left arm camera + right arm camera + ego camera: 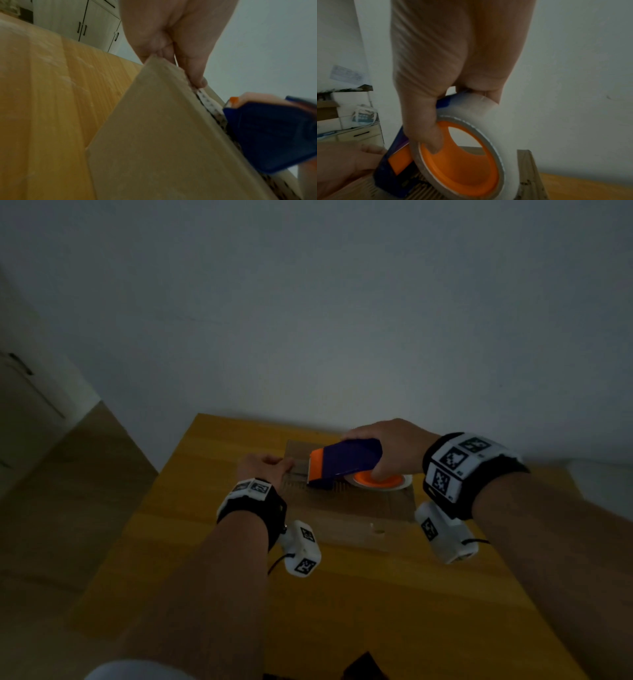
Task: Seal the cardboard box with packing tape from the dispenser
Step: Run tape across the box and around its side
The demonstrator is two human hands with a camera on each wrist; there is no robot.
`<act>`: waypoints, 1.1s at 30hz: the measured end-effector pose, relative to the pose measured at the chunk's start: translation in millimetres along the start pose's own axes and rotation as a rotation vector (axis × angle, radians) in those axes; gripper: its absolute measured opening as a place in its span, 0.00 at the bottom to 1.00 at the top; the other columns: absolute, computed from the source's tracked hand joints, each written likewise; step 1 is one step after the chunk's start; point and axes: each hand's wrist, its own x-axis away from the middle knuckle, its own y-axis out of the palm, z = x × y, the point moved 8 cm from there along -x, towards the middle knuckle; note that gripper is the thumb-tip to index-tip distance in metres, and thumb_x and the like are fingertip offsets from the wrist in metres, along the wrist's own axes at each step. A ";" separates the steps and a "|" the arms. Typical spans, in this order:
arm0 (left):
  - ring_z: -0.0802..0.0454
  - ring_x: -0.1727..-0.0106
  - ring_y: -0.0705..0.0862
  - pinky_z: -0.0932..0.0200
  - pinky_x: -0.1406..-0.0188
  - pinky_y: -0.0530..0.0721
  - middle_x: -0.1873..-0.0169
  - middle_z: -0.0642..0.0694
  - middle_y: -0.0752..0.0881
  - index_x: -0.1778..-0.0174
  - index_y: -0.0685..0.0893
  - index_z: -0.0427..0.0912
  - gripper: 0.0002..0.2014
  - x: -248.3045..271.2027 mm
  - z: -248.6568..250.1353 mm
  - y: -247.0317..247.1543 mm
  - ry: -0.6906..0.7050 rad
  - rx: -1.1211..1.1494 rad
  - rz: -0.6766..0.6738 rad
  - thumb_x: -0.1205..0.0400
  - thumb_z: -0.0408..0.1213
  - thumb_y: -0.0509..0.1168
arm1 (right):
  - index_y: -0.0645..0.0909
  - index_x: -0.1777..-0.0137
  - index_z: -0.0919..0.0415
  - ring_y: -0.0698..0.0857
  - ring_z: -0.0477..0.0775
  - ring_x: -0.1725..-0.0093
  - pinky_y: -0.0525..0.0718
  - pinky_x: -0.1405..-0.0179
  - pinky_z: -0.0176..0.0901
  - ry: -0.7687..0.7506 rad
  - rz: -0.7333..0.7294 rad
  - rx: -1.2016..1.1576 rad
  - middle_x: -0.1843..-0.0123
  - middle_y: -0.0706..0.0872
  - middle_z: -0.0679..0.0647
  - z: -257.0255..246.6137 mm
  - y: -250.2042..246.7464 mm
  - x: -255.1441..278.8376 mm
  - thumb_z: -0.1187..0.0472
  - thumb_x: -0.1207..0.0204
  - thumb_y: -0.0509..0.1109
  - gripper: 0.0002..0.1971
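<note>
A flat cardboard box [359, 508] lies on a yellow wooden table [342, 594]. My right hand [394, 443] grips a blue and orange tape dispenser [346, 462] resting on the box top, its orange front pointing left. In the right wrist view the thumb hooks into the orange core of the clear tape roll [488, 115]. My left hand [263, 467] holds the box's left edge, fingers curled down the side. Its thumb [197, 78] lies along the top edge. A short pale strip [205, 100] runs from that thumb to the dispenser [267, 135].
A plain wall rises right behind the table's far edge. Cabinets [89, 23] and wooden floor lie to the left of the table. A small dark object [363, 666] sits at the table's near edge. Bare tabletop surrounds the box.
</note>
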 end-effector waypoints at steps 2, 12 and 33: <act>0.44 0.57 0.80 0.56 0.55 0.76 0.48 0.39 0.89 0.47 0.88 0.38 0.16 2.9 2.9 -2.1 0.014 0.007 0.027 0.23 0.46 0.71 | 0.67 0.22 0.45 0.73 0.45 0.48 0.72 0.51 0.39 -0.004 -0.021 0.005 0.30 0.79 0.49 0.6 0.7 1.0 0.61 0.31 0.74 0.37; 0.37 0.41 0.84 0.50 0.49 0.79 0.40 0.39 0.87 0.42 0.88 0.42 0.17 7.8 2.5 -1.0 -0.026 0.021 0.054 0.22 0.49 0.70 | 0.66 0.21 0.44 0.76 0.45 0.56 0.73 0.62 0.34 -0.035 -0.038 -0.025 0.43 0.80 0.47 11.8 2.7 13.2 0.59 0.33 0.75 0.39; 0.36 0.41 0.84 0.46 0.43 0.81 0.43 0.39 0.88 0.48 0.88 0.41 0.14 18.4 6.5 9.7 0.009 0.047 0.107 0.22 0.47 0.70 | 0.69 0.23 0.46 0.74 0.46 0.50 0.71 0.53 0.39 -0.040 -0.051 0.166 0.34 0.82 0.51 39.3 -5.4 50.3 0.59 0.29 0.73 0.33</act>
